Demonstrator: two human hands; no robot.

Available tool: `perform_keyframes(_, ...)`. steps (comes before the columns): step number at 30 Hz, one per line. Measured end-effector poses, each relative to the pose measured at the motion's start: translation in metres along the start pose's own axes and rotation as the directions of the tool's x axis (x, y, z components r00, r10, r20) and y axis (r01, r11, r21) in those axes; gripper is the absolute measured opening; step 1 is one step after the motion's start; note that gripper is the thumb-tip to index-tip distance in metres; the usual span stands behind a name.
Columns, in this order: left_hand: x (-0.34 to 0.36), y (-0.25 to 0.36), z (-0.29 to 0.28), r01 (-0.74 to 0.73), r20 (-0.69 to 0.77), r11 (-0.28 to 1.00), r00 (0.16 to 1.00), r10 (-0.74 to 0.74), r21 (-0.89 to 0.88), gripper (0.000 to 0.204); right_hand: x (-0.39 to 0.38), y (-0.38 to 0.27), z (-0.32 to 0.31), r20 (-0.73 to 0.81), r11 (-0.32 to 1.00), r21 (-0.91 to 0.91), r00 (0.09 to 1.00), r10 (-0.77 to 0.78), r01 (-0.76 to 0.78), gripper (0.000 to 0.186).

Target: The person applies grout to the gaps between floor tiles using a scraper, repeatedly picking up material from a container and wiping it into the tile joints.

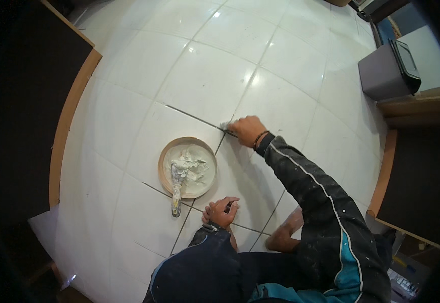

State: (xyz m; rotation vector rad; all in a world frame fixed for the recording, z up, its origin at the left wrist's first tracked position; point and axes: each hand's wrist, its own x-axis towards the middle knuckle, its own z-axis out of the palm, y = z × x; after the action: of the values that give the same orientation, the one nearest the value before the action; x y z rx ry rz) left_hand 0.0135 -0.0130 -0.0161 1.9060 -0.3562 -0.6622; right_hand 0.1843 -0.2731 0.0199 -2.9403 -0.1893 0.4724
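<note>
White tiles cover the floor below you. Your right hand reaches to a dark joint between tiles, fingers bunched downward; a small greyish patch shows at their tips, but I cannot tell whether you grip it. Your left hand is curled beside the round bowl, around a shadowed gap; whether it holds anything is unclear. That bowl sits ahead of your left hand, holding white paste. A tool leans over its near rim, handle outward, its working end hidden under paste. Your dark sleeve partly covers a bare foot. Dark panels at left and right fade into the black rim.
</note>
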Motion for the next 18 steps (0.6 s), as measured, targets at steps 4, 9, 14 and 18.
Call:
perform_keyframes(4,0.002,-0.007,-0.001,0.057,-0.003,0.994,0.998,-0.057,-0.089,0.016,-0.002,-0.001,-0.027,0.087,0.999,0.005,0.995,-0.049,0.048,0.040)
perform_keyframes(9,0.004,0.011,-0.001,0.038,-0.006,0.990,0.999,-0.040,-0.135,0.016,0.018,0.036,-0.031,-0.121,0.906,0.417,0.983,0.139,-0.077,0.045)
perform_keyframes(14,0.000,0.009,-0.008,0.036,0.010,0.991,0.999,-0.035,-0.130,0.018,0.010,0.034,0.017,-0.248,0.928,0.010,0.900,-0.360,0.374,0.039)
perform_keyframes(18,0.001,0.007,0.002,0.032,0.026,0.991,0.999,-0.029,-0.129,0.017,-0.025,0.051,0.035,-0.185,0.939,-0.016,0.922,-0.341,0.344,0.048)
